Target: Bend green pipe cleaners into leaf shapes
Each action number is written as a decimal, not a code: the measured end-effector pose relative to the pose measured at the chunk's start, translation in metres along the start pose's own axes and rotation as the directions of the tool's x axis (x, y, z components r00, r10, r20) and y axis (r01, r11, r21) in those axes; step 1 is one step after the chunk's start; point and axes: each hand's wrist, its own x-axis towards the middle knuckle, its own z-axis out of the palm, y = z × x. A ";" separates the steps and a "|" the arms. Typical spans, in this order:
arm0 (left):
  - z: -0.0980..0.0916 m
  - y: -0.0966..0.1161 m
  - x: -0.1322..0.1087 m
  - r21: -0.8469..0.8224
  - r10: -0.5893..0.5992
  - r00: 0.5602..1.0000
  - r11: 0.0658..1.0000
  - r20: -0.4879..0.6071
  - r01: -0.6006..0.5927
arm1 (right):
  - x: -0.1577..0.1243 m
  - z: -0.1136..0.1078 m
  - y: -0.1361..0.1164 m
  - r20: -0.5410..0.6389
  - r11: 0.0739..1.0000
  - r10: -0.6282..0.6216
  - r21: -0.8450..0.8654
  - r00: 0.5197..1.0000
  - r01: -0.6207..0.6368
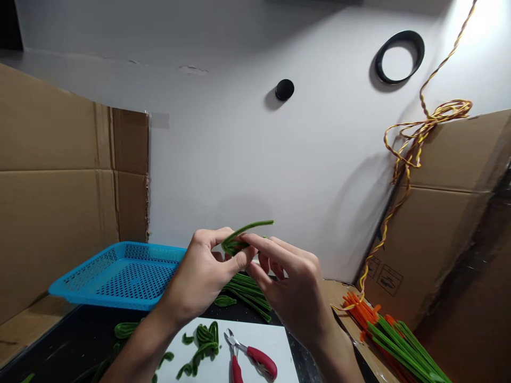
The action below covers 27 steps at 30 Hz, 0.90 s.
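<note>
A bent green pipe cleaner [251, 226] is raised in front of me, one end sticking out to the right. My left hand [199, 274] pinches its folded part between thumb and fingers. From the other side my right hand [295, 279] closes its fingertips on the same piece, touching the left fingers; they partly hide the fold. Below lie a white board [275, 338], curled green pipe cleaner pieces [206, 340] and nippers with red handles [261, 361]. Behind the hands are straight green pipe cleaners [251, 300] and a leaf-shaped green piece [225, 301].
At the left stands a blue perforated basket [107, 299] beside cardboard [56, 213]. Orange pipe cleaners [357, 308] and green ones [403, 346] lie at the right, under a twisted yellow cord [385, 223]. A white wall [239, 159] rises behind.
</note>
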 end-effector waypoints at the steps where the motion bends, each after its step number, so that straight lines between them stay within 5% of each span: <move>1: 0.000 0.000 0.001 -0.016 -0.008 1.000 1.000 0.000 0.008 | 0.000 0.000 0.000 -0.005 1.000 -0.002 -0.024 1.000 0.002; 11: -0.009 0.006 -0.002 -0.017 -0.018 1.000 1.000 -0.011 0.018 | -0.001 -0.003 0.001 -0.099 0.969 -0.119 -0.227 0.988 0.094; 27: -0.012 0.009 -0.003 0.087 -0.012 1.000 0.996 0.008 0.011 | -0.001 -0.005 0.003 -0.075 0.975 -0.126 -0.196 0.989 0.109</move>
